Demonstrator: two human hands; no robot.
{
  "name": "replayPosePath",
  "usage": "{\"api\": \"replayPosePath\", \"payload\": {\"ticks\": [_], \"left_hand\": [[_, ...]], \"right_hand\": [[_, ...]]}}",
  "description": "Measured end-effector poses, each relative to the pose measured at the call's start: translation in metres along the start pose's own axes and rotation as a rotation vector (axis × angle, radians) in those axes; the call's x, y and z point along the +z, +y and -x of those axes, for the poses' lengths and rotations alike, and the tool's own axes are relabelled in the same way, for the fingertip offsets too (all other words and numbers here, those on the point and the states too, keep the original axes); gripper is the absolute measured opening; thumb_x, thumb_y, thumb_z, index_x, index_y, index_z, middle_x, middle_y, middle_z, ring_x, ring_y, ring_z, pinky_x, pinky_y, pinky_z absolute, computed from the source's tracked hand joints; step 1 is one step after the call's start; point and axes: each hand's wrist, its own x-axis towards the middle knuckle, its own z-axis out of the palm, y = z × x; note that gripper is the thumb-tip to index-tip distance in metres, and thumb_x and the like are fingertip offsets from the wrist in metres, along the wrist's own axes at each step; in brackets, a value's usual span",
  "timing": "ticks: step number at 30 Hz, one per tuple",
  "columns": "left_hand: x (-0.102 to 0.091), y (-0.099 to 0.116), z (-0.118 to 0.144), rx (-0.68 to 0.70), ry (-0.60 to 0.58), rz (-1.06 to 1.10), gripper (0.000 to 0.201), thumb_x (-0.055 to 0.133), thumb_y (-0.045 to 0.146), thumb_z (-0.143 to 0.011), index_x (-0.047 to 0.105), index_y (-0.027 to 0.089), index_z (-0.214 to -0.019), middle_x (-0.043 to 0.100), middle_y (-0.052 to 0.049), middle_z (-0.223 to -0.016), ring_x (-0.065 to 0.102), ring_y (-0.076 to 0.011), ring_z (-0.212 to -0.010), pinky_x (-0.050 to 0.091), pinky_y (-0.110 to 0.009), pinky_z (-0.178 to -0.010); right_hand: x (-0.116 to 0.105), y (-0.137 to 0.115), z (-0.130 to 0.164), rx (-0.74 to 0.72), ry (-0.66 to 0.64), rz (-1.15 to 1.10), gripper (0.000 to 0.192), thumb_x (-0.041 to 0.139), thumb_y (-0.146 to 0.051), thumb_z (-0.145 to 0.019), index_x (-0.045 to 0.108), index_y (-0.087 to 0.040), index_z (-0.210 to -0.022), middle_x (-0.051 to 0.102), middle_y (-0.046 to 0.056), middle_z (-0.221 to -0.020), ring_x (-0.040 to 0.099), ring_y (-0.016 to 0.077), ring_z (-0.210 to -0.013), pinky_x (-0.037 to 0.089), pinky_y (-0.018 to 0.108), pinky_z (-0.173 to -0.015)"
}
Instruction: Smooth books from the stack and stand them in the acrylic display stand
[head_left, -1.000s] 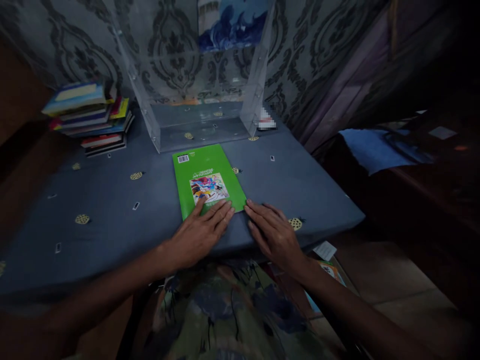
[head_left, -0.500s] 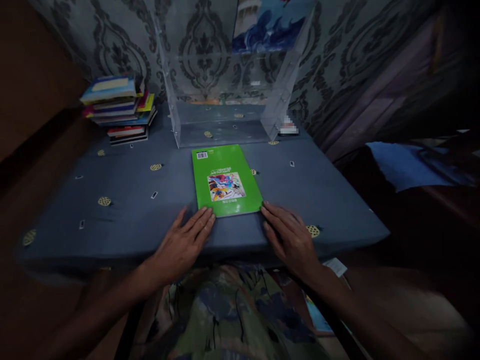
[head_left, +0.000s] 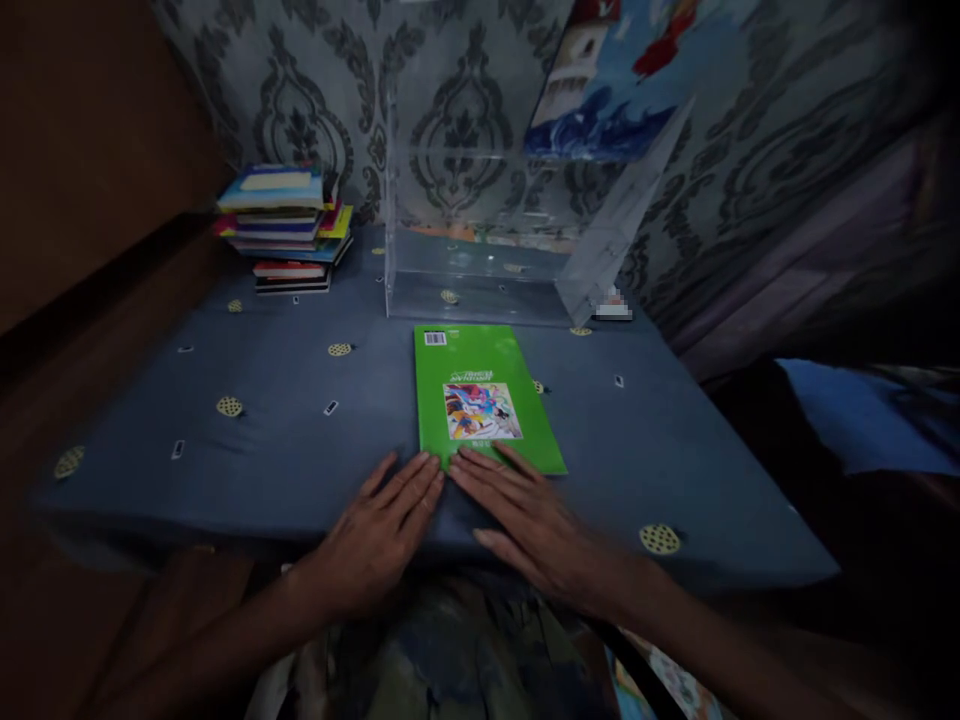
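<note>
Resting hands: both lie flat, palms down, at the near edge of the green book (head_left: pixel 484 398), fingers stretched out and holding nothing
Left hand (head_left: pixel 379 535): on the cloth just beside the green book's near left corner, fingertips (head_left: pixel 427 470) at its edge; whether they touch it cannot be told
Right hand (head_left: pixel 525 520): fingers (head_left: pixel 487 462) laid over the green book's near edge, touching the cover
Green book: closed and flat, with a barcode at its far left corner and a colourful picture in the middle of the cover
Blue tablecloth (head_left: pixel 247 460): under the green book, dotted with small round yellow motifs
Clear acrylic stand (head_left: pixel 495 250): just beyond the green book's far edge, against the patterned wall
Stack of books (head_left: pixel 285 228): beyond and to the left of the green book, well apart from it
Poster (head_left: pixel 615 90): on the wall above and right of the green book, showing blue waves and a lighthouse
</note>
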Motion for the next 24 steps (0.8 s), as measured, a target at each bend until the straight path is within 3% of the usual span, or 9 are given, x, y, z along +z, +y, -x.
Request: {"api": "replayPosePath", "payload": {"ticks": [5, 10, 14, 19, 24], "left_hand": [[0.002, 0.002, 0.001, -0.039, 0.013, 0.041, 0.047, 0.041, 0.014, -0.096, 0.051, 0.007, -0.141, 0.056, -0.019, -0.145, 0.047, -0.0262, -0.142, 0.04, -0.047, -0.116], [0.004, 0.002, -0.001, -0.05, 0.093, 0.062, 0.039, 0.043, 0.017, -0.099, 0.058, 0.009, -0.134, 0.062, -0.016, -0.139, 0.051, -0.0254, -0.138, 0.047, -0.044, -0.111], [0.004, 0.001, -0.005, -0.056, 0.135, 0.08, 0.038, 0.042, 0.015, -0.098, 0.061, 0.008, -0.131, 0.061, -0.013, -0.141, 0.052, -0.0248, -0.137, 0.046, -0.042, -0.113], [0.004, -0.002, -0.011, -0.06, 0.206, 0.09, 0.036, 0.043, 0.017, -0.099, 0.066, 0.009, -0.125, 0.067, -0.011, -0.134, 0.059, -0.0232, -0.129, 0.047, -0.038, -0.112], [0.004, -0.004, -0.015, -0.062, 0.266, 0.064, 0.033, 0.043, 0.02, -0.101, 0.068, 0.011, -0.12, 0.072, -0.008, -0.126, 0.065, -0.0188, -0.121, 0.048, -0.033, -0.109]], "right_hand": [[-0.003, 0.016, -0.037, -0.056, -0.113, -0.1, 0.063, 0.052, -0.038, -0.101, 0.032, -0.015, -0.157, 0.049, 0.014, -0.153, 0.04, 0.0219, -0.146, 0.032, 0.049, -0.123], [-0.006, 0.045, -0.067, -0.107, -0.149, -0.151, 0.05, 0.045, -0.037, -0.105, 0.044, -0.016, -0.15, 0.052, 0.012, -0.151, 0.042, 0.0196, -0.145, 0.03, 0.048, -0.124], [-0.005, 0.072, -0.092, -0.132, -0.168, -0.15, 0.047, 0.04, -0.036, -0.106, 0.043, -0.021, -0.151, 0.049, 0.009, -0.153, 0.039, 0.0169, -0.146, 0.03, 0.045, -0.124], [0.005, 0.112, -0.123, -0.133, -0.158, -0.091, 0.048, 0.042, -0.038, -0.106, 0.043, -0.022, -0.151, 0.046, 0.008, -0.156, 0.035, 0.0181, -0.148, 0.029, 0.047, -0.124], [0.01, 0.159, -0.14, -0.039, -0.096, 0.019, 0.05, 0.04, -0.041, -0.106, 0.043, -0.02, -0.15, 0.044, 0.011, -0.157, 0.036, 0.0219, -0.148, 0.033, 0.05, -0.121]]}}
